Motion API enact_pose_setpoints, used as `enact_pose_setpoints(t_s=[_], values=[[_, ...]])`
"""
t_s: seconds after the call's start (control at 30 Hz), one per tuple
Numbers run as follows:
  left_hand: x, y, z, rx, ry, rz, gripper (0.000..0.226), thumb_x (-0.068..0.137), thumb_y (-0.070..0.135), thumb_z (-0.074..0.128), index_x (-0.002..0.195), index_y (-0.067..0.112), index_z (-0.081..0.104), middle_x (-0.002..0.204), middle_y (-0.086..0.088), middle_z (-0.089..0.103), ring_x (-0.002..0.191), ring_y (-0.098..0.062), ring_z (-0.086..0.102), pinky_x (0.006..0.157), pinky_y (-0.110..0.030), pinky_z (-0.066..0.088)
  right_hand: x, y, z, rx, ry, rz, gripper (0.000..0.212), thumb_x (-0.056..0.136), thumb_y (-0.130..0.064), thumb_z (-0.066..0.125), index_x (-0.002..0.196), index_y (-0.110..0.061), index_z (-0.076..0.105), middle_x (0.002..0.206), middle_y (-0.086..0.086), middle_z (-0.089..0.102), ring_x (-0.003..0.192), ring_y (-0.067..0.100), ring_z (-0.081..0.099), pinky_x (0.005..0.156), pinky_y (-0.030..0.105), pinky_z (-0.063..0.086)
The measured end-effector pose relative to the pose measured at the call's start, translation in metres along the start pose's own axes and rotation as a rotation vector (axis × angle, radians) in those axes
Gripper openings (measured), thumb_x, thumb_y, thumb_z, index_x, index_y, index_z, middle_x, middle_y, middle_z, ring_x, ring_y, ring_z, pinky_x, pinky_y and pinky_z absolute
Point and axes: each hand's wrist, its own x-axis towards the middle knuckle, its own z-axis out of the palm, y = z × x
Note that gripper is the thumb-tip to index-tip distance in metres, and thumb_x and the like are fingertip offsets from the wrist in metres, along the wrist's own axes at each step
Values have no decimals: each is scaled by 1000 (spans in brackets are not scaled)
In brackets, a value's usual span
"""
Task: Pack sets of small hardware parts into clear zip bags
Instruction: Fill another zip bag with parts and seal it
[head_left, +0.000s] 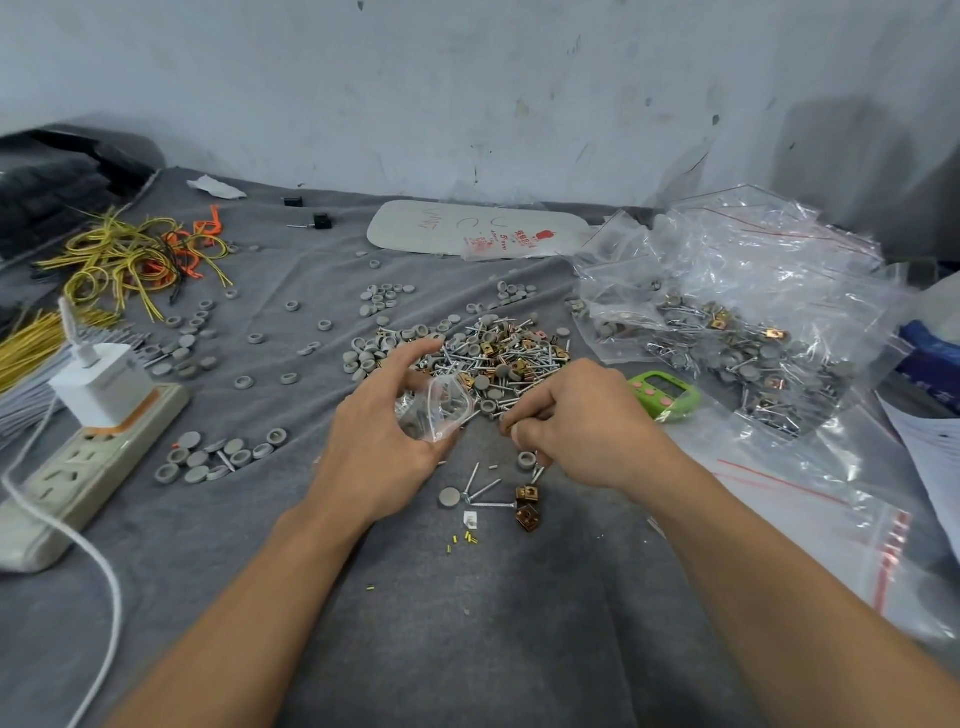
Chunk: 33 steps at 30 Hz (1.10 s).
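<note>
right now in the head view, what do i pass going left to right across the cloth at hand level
power strip → cluster of grey caps → left hand gripping a small zip bag → right hand → green timer → heap of filled clear bags

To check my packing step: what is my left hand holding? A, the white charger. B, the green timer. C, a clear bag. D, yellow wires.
C: the left hand has its fingers and thumb curled round a small clear bag, just in front of the pile.
</note>
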Motion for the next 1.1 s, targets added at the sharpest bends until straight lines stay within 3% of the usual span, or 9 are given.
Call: enact_pose_setpoints(t_s=[0.17, 0.27, 0.43, 0.63, 0.7, 0.83, 0.97, 1.1], values=[[0, -1, 1, 5, 1, 0, 76, 75, 39, 85, 137, 56, 45, 107, 24, 68, 102, 11, 59, 79, -5, 37, 1, 3, 2, 49, -34, 40, 24, 87, -11, 72, 77, -32, 77, 55, -16, 70, 60, -2, 71, 66, 16, 57], [1, -2, 1, 9, 4, 0, 76, 75, 39, 85, 137, 57, 45, 107, 24, 68, 102, 13, 59, 79, -6, 37, 3, 6, 4, 86, -27, 84, 28, 87, -1, 66, 76, -26, 72, 62, -5, 75, 57, 1, 71, 65, 22, 60], [1, -3, 1, 7, 4, -2, 76, 75, 42, 86, 136, 59, 44, 107, 24, 68, 102, 11, 60, 78, -7, 38, 3, 9, 3, 31, 20, 76, 30, 83, -4, 72, 70, -31, 70, 62, -9, 74, 54, -3, 66, 65, 24, 60], [1, -3, 2, 9, -5, 4, 78, 75, 40, 86, 138, 58, 44, 108, 24, 68, 100, 7, 62, 77, -14, 42, 1, 9, 3, -43, 1, 43, 25, 82, -7, 78, 80, -32, 78, 70, -11, 75, 74, 3, 70, 71, 19, 56], [1, -3, 2, 10, -2, 2, 78, 75, 41, 86, 138, 59, 44, 108, 25, 68, 100, 9, 61, 77, -13, 41, 2, 9, 2, -92, 1, 26, 29, 83, -6, 75, 77, -35, 79, 69, -14, 72, 73, 1, 68, 64, 13, 51], [1, -3, 2, 6, -4, 5, 77, 74, 44, 85, 137, 59, 44, 107, 27, 68, 97, 8, 62, 75, -14, 42, 1, 6, 2, -126, 20, 27, 39, 79, -8, 78, 59, -41, 72, 68, -20, 66, 73, 0, 66, 67, 19, 56], [1, -3, 2, 3, -8, 1, 78, 74, 41, 86, 138, 58, 44, 108, 26, 68, 95, 5, 64, 74, -16, 44, -1, 5, 5, -123, 33, 30, 30, 75, -14, 86, 62, -38, 73, 69, -16, 69, 73, 3, 67, 74, 23, 59], [1, -3, 1, -8, -12, 1, 77, 75, 40, 86, 137, 58, 45, 108, 25, 68, 94, 2, 66, 74, -19, 46, 0, 8, 7, -112, 49, 57, 33, 75, -10, 85, 57, -34, 71, 60, -17, 67, 63, -2, 64, 55, 13, 47]])
